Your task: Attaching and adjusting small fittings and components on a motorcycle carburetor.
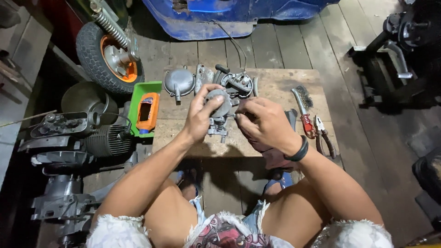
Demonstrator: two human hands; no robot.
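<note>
The left hand (202, 115) is closed around a grey carburettor (219, 110), with the thumb over its round top and the fingers behind it. The right hand (262, 121) touches the same part from the right side; its fingers are curled narrow against the body of the part, but I cannot tell if they pinch something small. A black band sits on the right wrist. The carburettor is lifted a little above a wooden board (275, 87), over the middle of it and nearer to the front edge.

Along the far edge of the board lie a round metal cover (179, 82), a flat metal piece just beside it and a darker engine part (239, 83) with a cable going from it toward the blue body (220, 18) behind. Near the right edge lie a wire brush (302, 104) and pliers (324, 135), close together, the pliers reaching the front right corner. The far right corner of the board is bare.

At the left edge a green tray (137, 94) holds an orange can (148, 112). Beyond it stand a wheel (106, 57) with an orange rim and a finned engine (103, 140) on the plank floor. To the right of the board the floor is open until a dark machine (404, 41).
</note>
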